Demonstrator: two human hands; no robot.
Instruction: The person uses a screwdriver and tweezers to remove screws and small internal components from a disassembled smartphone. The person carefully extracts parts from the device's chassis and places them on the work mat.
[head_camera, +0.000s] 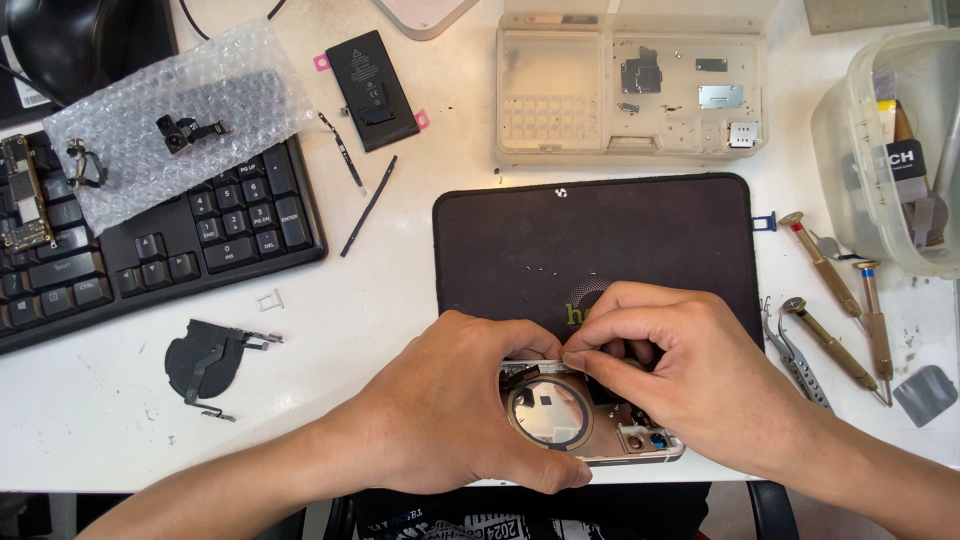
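An opened phone housing (590, 420) with a round coil ring and camera openings lies at the near edge of a dark work mat (600, 240). My left hand (460, 400) grips the housing from the left, thumb along its near side. My right hand (670, 365) comes from the right, its fingertips pinched together over the housing's upper edge, touching my left fingers. What the fingertips pinch is hidden.
A black keyboard (200, 240) lies at left with bubble wrap (170, 120) and small parts on it. A phone battery (373, 90), a clear parts tray (630, 90), a black coil part (205, 360), screwdrivers (830, 340), tweezers (795, 360) and a plastic tub (900, 150) surround the mat.
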